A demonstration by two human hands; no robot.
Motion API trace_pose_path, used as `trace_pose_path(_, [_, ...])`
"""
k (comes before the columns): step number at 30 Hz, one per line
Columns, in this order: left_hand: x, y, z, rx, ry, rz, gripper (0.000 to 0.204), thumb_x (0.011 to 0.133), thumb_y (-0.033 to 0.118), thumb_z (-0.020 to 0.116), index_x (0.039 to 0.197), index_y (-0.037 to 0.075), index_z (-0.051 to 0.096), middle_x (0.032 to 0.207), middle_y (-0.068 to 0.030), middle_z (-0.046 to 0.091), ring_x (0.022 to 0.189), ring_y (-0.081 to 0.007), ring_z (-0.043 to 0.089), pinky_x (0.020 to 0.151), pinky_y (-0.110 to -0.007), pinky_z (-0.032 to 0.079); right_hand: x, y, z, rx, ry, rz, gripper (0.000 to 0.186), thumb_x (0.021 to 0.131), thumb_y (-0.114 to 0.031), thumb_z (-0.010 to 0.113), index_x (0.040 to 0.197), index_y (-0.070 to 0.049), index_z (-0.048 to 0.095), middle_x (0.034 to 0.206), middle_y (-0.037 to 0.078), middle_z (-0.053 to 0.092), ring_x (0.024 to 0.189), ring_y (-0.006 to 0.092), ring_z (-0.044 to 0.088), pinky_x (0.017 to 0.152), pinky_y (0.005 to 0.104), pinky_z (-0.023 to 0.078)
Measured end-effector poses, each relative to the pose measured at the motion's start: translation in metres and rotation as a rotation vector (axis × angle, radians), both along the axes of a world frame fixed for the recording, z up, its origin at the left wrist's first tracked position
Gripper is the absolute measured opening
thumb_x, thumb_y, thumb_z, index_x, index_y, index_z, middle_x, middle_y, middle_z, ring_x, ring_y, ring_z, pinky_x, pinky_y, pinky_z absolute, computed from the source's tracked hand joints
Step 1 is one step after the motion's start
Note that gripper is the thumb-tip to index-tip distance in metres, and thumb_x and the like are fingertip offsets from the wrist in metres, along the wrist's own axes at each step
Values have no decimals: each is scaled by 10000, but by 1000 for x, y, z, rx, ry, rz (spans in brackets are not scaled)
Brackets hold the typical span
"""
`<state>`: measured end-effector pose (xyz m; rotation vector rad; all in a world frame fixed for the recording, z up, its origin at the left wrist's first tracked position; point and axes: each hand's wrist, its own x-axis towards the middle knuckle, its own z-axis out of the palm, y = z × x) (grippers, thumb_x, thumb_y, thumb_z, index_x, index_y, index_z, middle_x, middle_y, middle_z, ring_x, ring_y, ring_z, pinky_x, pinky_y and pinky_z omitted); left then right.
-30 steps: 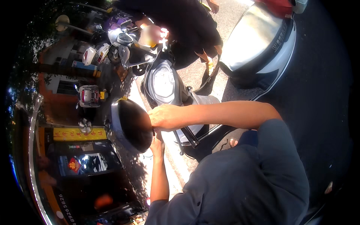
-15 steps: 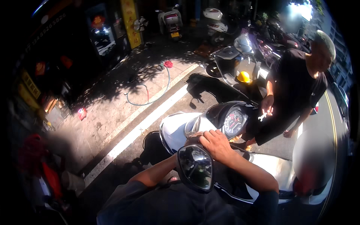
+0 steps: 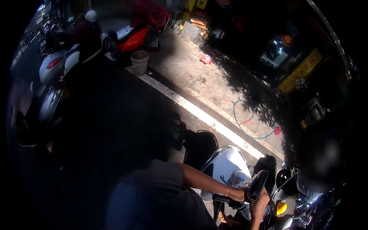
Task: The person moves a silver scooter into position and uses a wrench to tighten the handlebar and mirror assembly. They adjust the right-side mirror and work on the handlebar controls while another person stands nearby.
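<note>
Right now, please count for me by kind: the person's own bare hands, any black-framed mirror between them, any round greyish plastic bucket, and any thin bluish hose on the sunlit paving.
Bare left hand and bare right hand: 2
Black-framed mirror: 1
Round greyish plastic bucket: 1
Thin bluish hose: 1
Total: 5

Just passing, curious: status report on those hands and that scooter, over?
Left hand and right hand at dark mirror. White scooter beside them. Hose on pavement, away from both hands.
</note>
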<state>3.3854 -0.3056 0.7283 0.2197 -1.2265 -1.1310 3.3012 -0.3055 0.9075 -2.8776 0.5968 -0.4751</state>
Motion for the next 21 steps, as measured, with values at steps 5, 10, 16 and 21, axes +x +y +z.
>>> trace_pose_path(5, [4, 22, 14, 49, -193, 264, 343, 1033, 343, 548, 1143, 35, 648, 1076, -25, 619, 1010, -142, 545, 906, -305, 431, -60, -30, -27, 160, -12, -23, 479, 1017, -291, 573, 1384, 11, 516, 1274, 185, 592, 1167, 297, 563, 1010, 394, 447])
trace_pose_path(10, [17, 15, 22, 171, -154, 111, 371, 1034, 373, 535, 1146, 37, 647, 1076, -25, 617, 1006, -144, 544, 907, -302, 427, -37, -16, -23, 23, -4, -179, 490, 1023, -319, 568, 1375, 20, 531, 1345, 233, 571, 1224, 375, 549, 1052, 434, 429])
trace_pose_path(16, [26, 19, 34, 229, -91, -58, 406, 1035, 409, 520, 1150, 40, 645, 1077, -26, 613, 1001, -146, 543, 909, -300, 423, -1, 20, -1, -299, -131, -165, 327, 982, -271, 607, 1131, 21, 617, 1006, 200, 671, 886, 350, 630, 786, 420, 516])
trace_pose_path(21, [30, 30, 42, 260, -51, -126, 435, 1036, 439, 507, 1153, 42, 644, 1077, -27, 611, 998, -147, 542, 910, -298, 419, -2, 19, -4, -308, -84, -261, 392, 964, -314, 604, 1157, 23, 658, 1010, 224, 701, 889, 408, 671, 791, 439, 543])
